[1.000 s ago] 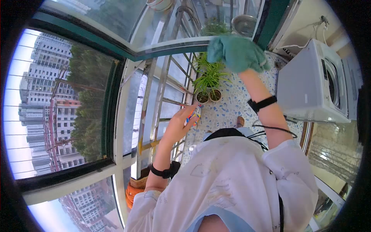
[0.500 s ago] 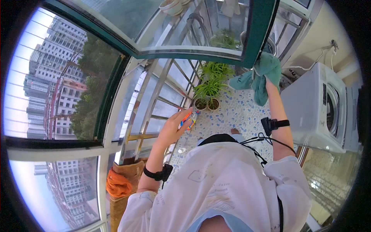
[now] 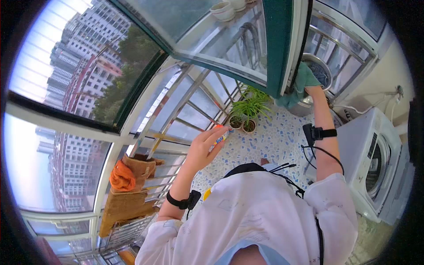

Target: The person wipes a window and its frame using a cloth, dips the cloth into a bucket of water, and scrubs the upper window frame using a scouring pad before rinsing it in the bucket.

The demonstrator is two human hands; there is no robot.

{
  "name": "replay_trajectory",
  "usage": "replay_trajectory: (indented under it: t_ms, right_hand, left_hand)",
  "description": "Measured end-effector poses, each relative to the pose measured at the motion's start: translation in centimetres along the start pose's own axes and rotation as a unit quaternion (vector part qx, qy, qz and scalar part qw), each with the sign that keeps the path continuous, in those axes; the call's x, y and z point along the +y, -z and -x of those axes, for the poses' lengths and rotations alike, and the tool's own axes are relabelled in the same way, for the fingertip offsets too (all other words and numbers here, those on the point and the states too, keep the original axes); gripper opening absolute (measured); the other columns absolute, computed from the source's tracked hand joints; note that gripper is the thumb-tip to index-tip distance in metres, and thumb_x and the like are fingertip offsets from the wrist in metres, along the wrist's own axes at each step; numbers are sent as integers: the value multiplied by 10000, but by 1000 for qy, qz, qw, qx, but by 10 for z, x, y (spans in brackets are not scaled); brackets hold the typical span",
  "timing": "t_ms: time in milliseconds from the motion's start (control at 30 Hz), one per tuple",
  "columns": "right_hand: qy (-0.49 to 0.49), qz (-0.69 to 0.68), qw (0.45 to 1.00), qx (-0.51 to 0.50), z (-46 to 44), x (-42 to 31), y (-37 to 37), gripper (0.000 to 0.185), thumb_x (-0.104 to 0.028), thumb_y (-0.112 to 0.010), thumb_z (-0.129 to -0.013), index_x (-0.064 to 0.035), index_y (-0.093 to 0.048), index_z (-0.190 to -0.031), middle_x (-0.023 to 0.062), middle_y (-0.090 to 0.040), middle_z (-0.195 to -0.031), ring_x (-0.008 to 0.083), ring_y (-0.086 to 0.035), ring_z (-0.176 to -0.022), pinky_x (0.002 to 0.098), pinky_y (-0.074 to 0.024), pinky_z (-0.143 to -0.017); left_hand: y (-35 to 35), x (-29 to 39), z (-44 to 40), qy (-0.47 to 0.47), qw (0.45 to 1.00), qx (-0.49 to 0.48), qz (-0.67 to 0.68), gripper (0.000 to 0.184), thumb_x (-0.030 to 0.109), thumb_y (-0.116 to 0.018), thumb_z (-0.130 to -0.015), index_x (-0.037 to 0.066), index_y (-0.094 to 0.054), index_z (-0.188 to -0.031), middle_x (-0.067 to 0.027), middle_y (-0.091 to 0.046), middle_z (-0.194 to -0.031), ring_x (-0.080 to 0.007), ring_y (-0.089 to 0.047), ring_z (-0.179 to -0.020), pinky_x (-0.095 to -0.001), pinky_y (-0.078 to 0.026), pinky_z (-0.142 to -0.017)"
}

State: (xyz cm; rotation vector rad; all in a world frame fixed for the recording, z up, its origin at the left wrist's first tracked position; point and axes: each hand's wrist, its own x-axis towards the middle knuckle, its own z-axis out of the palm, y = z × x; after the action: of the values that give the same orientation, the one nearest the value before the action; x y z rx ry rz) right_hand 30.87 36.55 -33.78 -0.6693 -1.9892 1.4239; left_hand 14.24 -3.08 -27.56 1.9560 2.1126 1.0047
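Observation:
My left hand (image 3: 204,149) is closed around a small colourful bottle (image 3: 217,140) with an orange, white and blue label, in front of the railing; the fingers hide part of it. My right hand (image 3: 312,89) grips a green cloth (image 3: 300,87). The cloth lies against the lower outer corner of the open window's green frame (image 3: 278,48). Folds of the cloth cover most of the right fingers.
Potted green plants (image 3: 249,108) stand on the speckled floor (image 3: 274,137) by the metal railing (image 3: 190,104). A metal basin (image 3: 319,70) is behind the cloth. At the right is a white washing machine (image 3: 366,154). An orange cloth (image 3: 122,176) hangs over brown matting (image 3: 126,207).
The view has turned. My right hand has carried the green cloth from the window's lower edge to its outer corner. The left hand still holds the bottle.

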Motion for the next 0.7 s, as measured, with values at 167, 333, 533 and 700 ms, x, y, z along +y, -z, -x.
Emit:
replay_trajectory:
  t_ms: [167, 333, 533, 700]
  right_hand:
    - [109, 74, 987, -92, 6, 19, -16, 509, -87, -601, -903, -40, -463, -1391, 85, -543, -1348, 192, -512, -1204, 321, -387, -1048]
    - [189, -114, 927, -304, 28, -18, -71, 591, -136, -734, -804, -42, -513, -1344, 86, -573, -1307, 209, -534, -1168, 328, -396, -1041]
    - [233, -118, 878, -402, 40, -36, -170, 491, -148, -742, -773, -56, -596, -1233, 103, -634, -1195, 211, -595, -1066, 325, -455, -960]
    - [276, -92, 873, -391, 74, -108, -221, 248, -155, -684, -802, -63, -643, -1028, 127, -680, -954, 248, -652, -863, 365, -507, -788]
  left_hand:
    - [20, 15, 14, -10, 995, 85, -59, 378, 47, -692, -802, 61, -637, -1175, -128, -665, -1088, -305, -634, -927, -385, -503, -774]
    - [34, 35, 24, -71, 962, 237, -117, 387, 6, -740, -712, 30, -662, -1090, -114, -657, -991, -290, -626, -875, -369, -495, -737]
    - [47, 62, 44, -106, 911, 349, -194, 372, 6, -760, -666, 32, -669, -1026, -113, -642, -955, -282, -611, -840, -359, -488, -716]
    - [53, 66, 69, -45, 917, 349, -189, 328, 49, -798, -680, 24, -657, -975, -80, -653, -836, -220, -589, -665, -289, -467, -567]
